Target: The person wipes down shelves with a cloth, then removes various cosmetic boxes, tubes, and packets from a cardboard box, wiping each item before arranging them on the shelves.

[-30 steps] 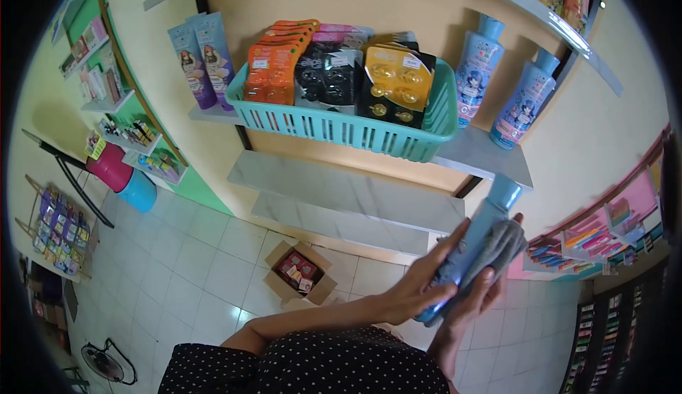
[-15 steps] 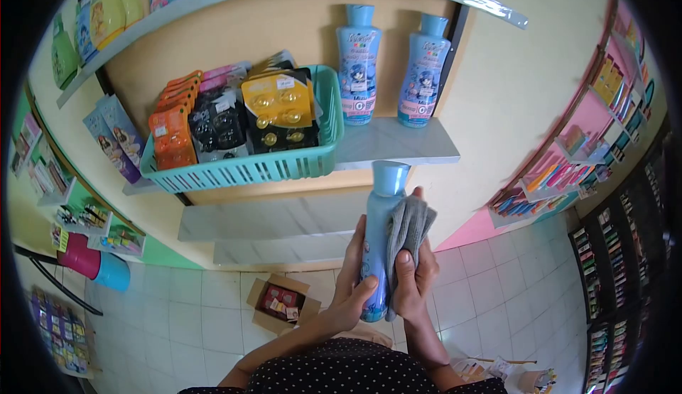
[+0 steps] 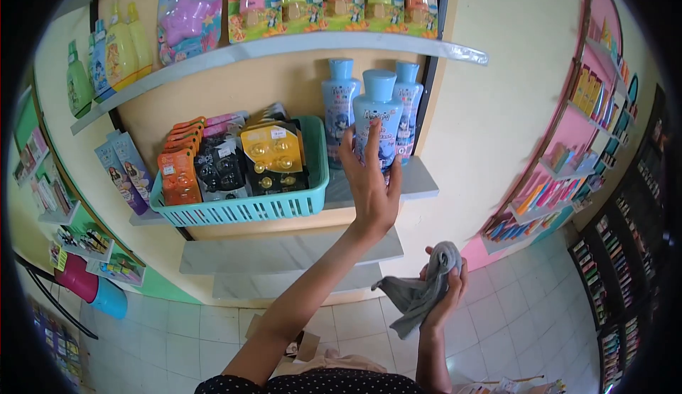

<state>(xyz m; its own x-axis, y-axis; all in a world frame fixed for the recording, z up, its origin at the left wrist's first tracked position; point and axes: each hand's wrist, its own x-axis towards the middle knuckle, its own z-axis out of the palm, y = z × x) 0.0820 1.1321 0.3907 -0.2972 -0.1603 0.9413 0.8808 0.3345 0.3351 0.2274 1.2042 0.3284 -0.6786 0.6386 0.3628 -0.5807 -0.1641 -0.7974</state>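
My left hand (image 3: 373, 191) reaches up to the shelf with its fingers wrapped round a blue bottle (image 3: 382, 106), upright in front of two like it. One of these blue bottles (image 3: 339, 99) stands at left, the other (image 3: 408, 92) at right, partly hidden behind the held one. Lower down, away from the shelf, my right hand (image 3: 449, 298) grips a grey cloth (image 3: 419, 291), part of it bunched up and a loose end hanging to the left. A turquoise basket (image 3: 245, 213) of carded packs stands left of the bottles.
The marble-look shelf (image 3: 419, 182) carries the bottles and basket; purple tubes (image 3: 128, 170) lean at its left end. An upper shelf (image 3: 284, 49) with popsicle-shaped packs overhangs it. Below are lower shelves (image 3: 234, 255) and a cardboard box (image 3: 307, 348) on the tiled floor.
My left hand has carried the bottle up and forward to the shelf, beside the other two. My right hand has come off the bottle with the cloth and moved right. The view has tilted up.
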